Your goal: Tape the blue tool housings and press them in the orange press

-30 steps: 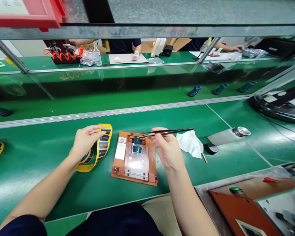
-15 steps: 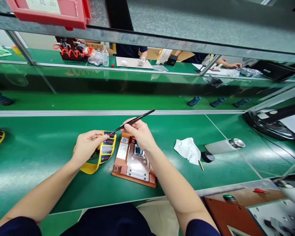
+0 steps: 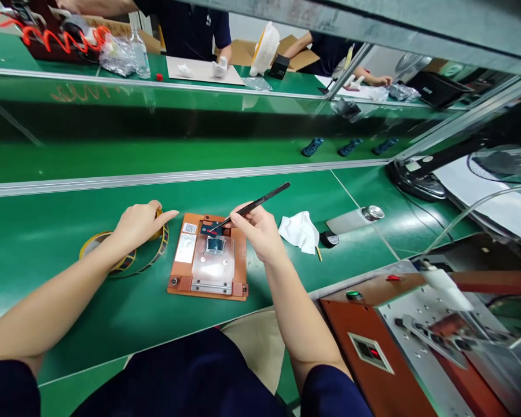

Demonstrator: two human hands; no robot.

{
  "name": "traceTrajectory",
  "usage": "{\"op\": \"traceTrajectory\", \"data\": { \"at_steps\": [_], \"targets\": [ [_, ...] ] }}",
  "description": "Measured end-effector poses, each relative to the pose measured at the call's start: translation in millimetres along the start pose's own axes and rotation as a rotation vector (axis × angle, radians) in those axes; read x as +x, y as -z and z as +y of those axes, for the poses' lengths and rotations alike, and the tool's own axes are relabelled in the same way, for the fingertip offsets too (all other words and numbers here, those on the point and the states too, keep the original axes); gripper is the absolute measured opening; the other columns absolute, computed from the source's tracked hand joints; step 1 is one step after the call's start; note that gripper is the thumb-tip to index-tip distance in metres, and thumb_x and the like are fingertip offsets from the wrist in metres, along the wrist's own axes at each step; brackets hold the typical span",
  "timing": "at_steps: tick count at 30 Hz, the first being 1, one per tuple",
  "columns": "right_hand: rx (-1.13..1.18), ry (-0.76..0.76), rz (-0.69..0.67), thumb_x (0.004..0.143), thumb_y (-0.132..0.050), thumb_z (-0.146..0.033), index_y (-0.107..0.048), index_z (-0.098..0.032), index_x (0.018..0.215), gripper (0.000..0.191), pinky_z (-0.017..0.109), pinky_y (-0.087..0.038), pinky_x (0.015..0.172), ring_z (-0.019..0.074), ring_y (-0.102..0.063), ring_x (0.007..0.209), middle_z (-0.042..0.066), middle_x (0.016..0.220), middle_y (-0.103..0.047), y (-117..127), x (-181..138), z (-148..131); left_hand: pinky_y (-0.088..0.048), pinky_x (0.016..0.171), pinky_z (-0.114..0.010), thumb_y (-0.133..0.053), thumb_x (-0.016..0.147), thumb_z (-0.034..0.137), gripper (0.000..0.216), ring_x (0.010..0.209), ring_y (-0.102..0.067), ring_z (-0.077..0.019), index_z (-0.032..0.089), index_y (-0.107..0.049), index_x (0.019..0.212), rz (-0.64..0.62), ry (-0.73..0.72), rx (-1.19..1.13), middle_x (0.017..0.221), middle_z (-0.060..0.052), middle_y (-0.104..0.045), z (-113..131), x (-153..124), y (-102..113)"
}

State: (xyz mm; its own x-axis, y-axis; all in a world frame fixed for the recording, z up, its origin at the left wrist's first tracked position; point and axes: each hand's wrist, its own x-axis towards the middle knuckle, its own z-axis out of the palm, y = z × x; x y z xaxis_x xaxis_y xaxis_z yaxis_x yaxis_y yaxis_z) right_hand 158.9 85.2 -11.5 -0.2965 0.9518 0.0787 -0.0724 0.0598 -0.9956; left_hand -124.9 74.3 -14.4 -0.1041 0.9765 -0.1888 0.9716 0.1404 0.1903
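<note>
In the head view, my right hand (image 3: 259, 231) pinches black tweezers (image 3: 260, 201) like a pen. At their tip is a dark label (image 3: 211, 230) with red lettering, over the upper part of an orange-brown fixture (image 3: 180, 278); whether it touches the fixture I cannot tell. Below the label, a small dark curved piece (image 3: 215, 245) sits on the fixture's clear plate (image 3: 212, 269). My left hand (image 3: 135, 227) curls its fingers over a yellow label strip roll (image 3: 162, 246) left of the fixture, thumb stretched out to the right. The fingertips are partly hidden.
To the right lie a white cloth (image 3: 299, 230), a grey-white bottle (image 3: 345, 222) and its black cap (image 3: 329, 239). Several dark blue housings (image 3: 312, 146) lie beyond the rail. A machine (image 3: 421, 324) stands at lower right. Co-workers' arms show across the bench.
A label has come off the strip and is now at the tweezers' tip over the fixture. My left hand has moved left with the strip; my view has shifted.
</note>
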Motion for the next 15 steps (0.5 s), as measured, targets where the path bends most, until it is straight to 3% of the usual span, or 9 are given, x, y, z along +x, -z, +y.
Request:
{"op": "traceTrajectory", "data": {
  "at_steps": [3, 5, 8, 10, 12, 15],
  "targets": [
    [-0.032, -0.027, 0.01, 0.085, -0.075, -0.052, -0.063, -0.021, 0.092, 0.034, 0.034, -0.056, 0.081, 0.0184, -0.07, 0.084, 0.003, 0.088, -0.071, 11, -12, 9, -0.05, 0.081, -0.045, -0.037, 0.095, 0.07, 0.073, 0.103, -0.067, -0.0451, 0.015, -0.053, 0.141, -0.051, -0.023, 0.062, 0.111, -0.022, -0.072, 2, 3, -4],
    [-0.021, -0.044, 0.019, 0.086, -0.075, -0.051, -0.063, -0.022, 0.093, 0.032, 0.034, -0.055, 0.082, 0.0193, -0.07, 0.088, 0.003, 0.089, -0.073, 13, -18, 16, -0.05, 0.081, -0.048, -0.036, 0.095, 0.072, 0.074, 0.101, -0.067, -0.0462, 0.018, -0.05, 0.145, -0.049, -0.009, 0.103, 0.11, -0.022, -0.072, 2, -2, -1],
    [0.016, -0.063, 0.021, 0.086, -0.075, -0.049, -0.063, -0.022, 0.094, 0.031, 0.034, -0.056, 0.081, 0.0197, -0.071, 0.088, 0.003, 0.088, -0.073, 14, -21, 23, -0.05, 0.082, -0.048, -0.041, 0.096, 0.068, 0.068, 0.099, -0.067, -0.043, 0.019, -0.051, 0.144, 0.096, -0.015, 0.094, 0.108, -0.018, -0.072, 3, -19, 6],
    [0.024, -0.072, 0.005, 0.086, -0.075, -0.049, -0.063, -0.022, 0.093, 0.03, 0.035, -0.056, 0.081, 0.0196, -0.071, 0.087, 0.003, 0.086, -0.073, 14, -20, 25, -0.049, 0.087, -0.045, -0.045, 0.099, 0.06, 0.057, 0.103, -0.066, -0.0377, 0.019, -0.058, 0.136, 0.253, -0.129, -0.016, 0.109, -0.014, -0.072, 7, -34, 5],
    [0.037, -0.09, -0.015, 0.085, -0.075, -0.05, -0.063, -0.022, 0.093, 0.031, 0.035, -0.058, 0.081, 0.0198, -0.071, 0.086, 0.003, 0.086, -0.073, 14, -17, 25, -0.047, 0.093, -0.042, -0.047, 0.1, 0.053, 0.045, 0.103, -0.065, -0.0317, 0.019, -0.067, 0.123, 0.332, -0.331, -0.186, 0.108, -0.011, -0.072, 14, -53, -3],
    [0.059, -0.11, -0.035, 0.083, -0.077, -0.051, -0.062, -0.022, 0.092, 0.034, 0.036, -0.059, 0.08, 0.0193, -0.071, 0.083, 0.002, 0.085, -0.072, 14, -13, 23, -0.044, 0.099, -0.04, -0.057, 0.099, 0.048, 0.035, 0.108, -0.064, -0.0276, 0.023, -0.071, 0.119, 0.227, -0.634, -0.354, 0.114, -0.008, -0.073, 26, -83, -26]
  ]
}}
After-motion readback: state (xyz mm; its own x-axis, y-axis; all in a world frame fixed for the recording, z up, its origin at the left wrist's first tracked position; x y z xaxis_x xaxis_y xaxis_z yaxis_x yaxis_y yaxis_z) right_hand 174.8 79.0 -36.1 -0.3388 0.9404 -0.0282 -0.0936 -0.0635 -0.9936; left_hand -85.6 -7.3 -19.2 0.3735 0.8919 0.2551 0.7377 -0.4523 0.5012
